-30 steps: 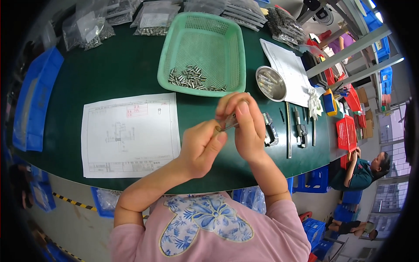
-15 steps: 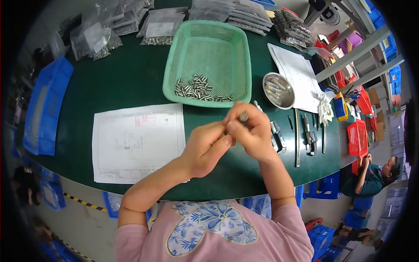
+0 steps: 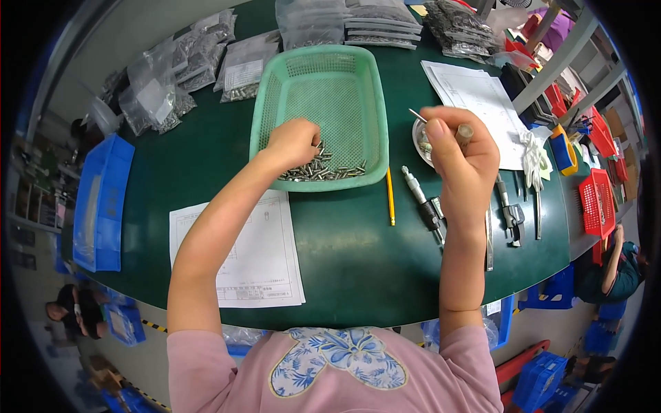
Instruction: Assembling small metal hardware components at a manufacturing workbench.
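Note:
My left hand (image 3: pixel 292 143) reaches into the green mesh basket (image 3: pixel 383 103), fingers closed at the heap of short metal pins (image 3: pixel 320 169). Whatever sits in its fingertips is hidden. My right hand (image 3: pixel 463 162) is raised right of the basket. Between thumb and forefinger it pinches a thin metal rod (image 3: pixel 416 114) pointing left, and a small tube (image 3: pixel 465 131) is tucked in its curled fingers. Behind that hand a round bowl (image 3: pixel 418 141) is partly covered.
A printed drawing (image 3: pixel 265 261) lies near left under my forearm. Between basket and right arm are a yellow pencil (image 3: pixel 390 199) and a micrometer (image 3: pixel 420 189); another micrometer (image 3: pixel 511 213) lies farther right. Filled plastic bags (image 3: pixel 382 24) line the back. A blue bin (image 3: pixel 103 199) stands left.
My hands were together in front of the basket and have parted. The left has gone into the basket at the pins; the right has lifted rightward with the rod and tube.

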Demonstrator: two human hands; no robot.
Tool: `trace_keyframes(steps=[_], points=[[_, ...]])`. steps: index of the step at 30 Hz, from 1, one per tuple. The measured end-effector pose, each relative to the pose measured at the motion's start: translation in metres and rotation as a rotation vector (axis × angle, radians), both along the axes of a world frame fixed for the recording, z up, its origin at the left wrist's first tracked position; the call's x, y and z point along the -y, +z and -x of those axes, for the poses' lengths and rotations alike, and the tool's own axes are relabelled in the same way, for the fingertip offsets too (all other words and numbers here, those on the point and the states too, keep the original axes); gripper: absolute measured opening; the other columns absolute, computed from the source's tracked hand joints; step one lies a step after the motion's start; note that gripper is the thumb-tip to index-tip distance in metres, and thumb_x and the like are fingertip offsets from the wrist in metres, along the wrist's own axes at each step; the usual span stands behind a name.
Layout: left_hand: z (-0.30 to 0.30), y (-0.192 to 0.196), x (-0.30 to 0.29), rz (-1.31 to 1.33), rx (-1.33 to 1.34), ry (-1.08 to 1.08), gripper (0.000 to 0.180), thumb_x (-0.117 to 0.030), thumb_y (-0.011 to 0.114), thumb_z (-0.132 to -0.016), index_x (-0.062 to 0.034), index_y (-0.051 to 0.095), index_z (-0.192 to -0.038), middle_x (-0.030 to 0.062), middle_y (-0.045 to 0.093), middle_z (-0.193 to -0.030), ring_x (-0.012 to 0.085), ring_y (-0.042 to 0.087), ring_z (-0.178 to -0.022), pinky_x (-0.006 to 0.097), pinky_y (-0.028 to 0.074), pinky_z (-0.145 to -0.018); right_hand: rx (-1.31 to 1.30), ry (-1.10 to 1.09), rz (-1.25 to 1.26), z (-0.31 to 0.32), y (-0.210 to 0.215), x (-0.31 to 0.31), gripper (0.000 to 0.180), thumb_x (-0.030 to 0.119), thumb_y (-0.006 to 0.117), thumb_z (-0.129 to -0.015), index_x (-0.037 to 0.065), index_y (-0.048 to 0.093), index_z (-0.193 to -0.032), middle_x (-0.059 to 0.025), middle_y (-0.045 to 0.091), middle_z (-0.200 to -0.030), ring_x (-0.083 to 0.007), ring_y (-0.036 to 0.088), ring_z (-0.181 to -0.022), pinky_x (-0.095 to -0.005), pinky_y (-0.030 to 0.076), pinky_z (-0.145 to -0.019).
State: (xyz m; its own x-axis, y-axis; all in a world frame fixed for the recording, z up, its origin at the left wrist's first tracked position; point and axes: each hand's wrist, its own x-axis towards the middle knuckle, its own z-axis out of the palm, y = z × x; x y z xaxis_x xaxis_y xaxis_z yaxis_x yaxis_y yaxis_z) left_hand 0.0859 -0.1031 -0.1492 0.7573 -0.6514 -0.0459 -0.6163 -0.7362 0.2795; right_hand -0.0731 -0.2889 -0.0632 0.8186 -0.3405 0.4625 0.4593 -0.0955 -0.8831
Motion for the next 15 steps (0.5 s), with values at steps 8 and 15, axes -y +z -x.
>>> trace_keyframes(steps=[8,15], points=[[0.009,0.024,-0.006,0.391,-0.504,0.2,0.013,-0.018,0.058,-0.08,-0.0058,0.058,-0.085,0.0067,0.06,-0.084,0.0158,0.053,-0.068,0.03,0.042,-0.055,-0.152,0.192,-0.153,-0.006,-0.003,0.003,0.022,0.009,0.056,-0.085,-0.002,0.06,-0.104,-0.0063,0.062,-0.078,-0.0023,0.04,-0.049,-0.0165,0.032,-0.045],[0.089,0.041,-0.001,1.427,-1.433,0.067,0.017,-0.014,0.058,-0.085,-0.0034,0.051,-0.096,0.0068,0.059,-0.091,0.004,0.04,-0.057,0.016,0.033,-0.044,-0.1,0.039,0.124,-0.001,-0.017,-0.015,0.021,0.015,0.052,-0.09,-0.003,0.06,-0.082,-0.007,0.06,-0.063,-0.0055,0.045,-0.043,-0.0168,0.033,-0.04]])
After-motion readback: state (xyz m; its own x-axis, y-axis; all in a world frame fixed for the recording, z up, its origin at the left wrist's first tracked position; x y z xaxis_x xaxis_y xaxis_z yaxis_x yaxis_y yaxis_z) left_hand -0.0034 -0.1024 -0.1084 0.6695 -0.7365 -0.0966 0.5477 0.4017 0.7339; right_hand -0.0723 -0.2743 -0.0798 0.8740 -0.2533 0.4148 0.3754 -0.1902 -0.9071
